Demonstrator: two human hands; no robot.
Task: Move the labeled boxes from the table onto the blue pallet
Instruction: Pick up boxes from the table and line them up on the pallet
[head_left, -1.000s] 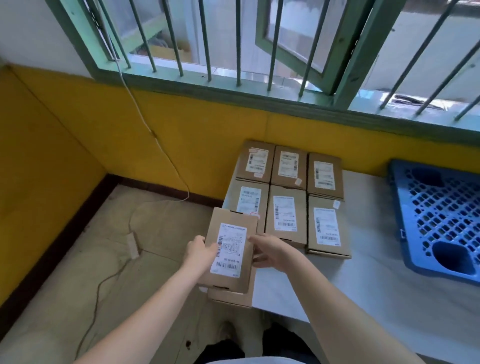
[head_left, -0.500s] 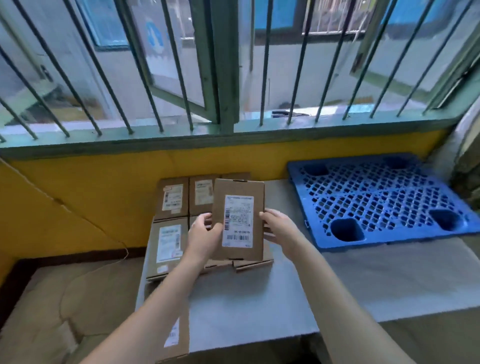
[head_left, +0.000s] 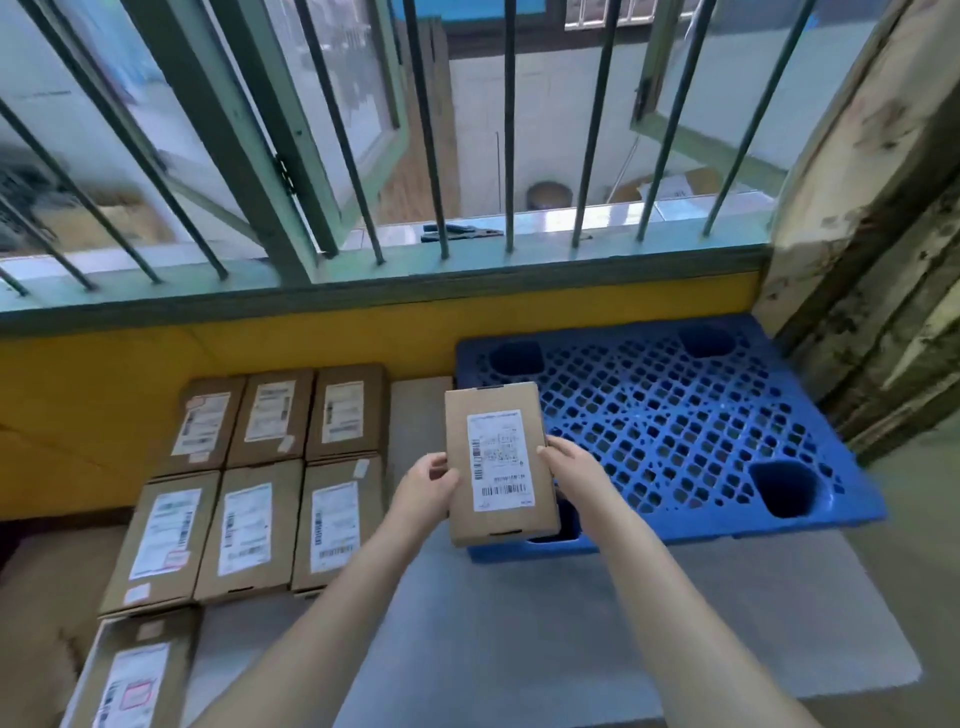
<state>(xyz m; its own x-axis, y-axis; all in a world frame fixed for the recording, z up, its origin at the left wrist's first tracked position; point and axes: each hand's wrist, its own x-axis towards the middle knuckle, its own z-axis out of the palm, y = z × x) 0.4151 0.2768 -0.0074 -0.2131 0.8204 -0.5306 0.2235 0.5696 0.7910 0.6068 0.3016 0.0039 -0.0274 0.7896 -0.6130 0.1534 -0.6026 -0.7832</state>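
I hold one brown labeled box (head_left: 498, 462) in the air, label up, over the near left corner of the blue pallet (head_left: 675, 415). My left hand (head_left: 426, 486) grips its left edge and my right hand (head_left: 569, 467) grips its right edge. Several more labeled boxes (head_left: 249, 525) lie flat in two rows on the left part of the grey table (head_left: 519, 649). One further labeled box (head_left: 135, 675) sits at the table's near left corner. The pallet lies flat on the table's right part with nothing on its visible grid.
A yellow wall and a barred green window (head_left: 363, 208) run behind the table. A worn wooden post (head_left: 857, 234) stands close to the pallet's right edge. The floor drops away to the left of the boxes.
Both hands have carried the box to the right, from above the rows of boxes to over the pallet's near left corner. My view has swung right with it.
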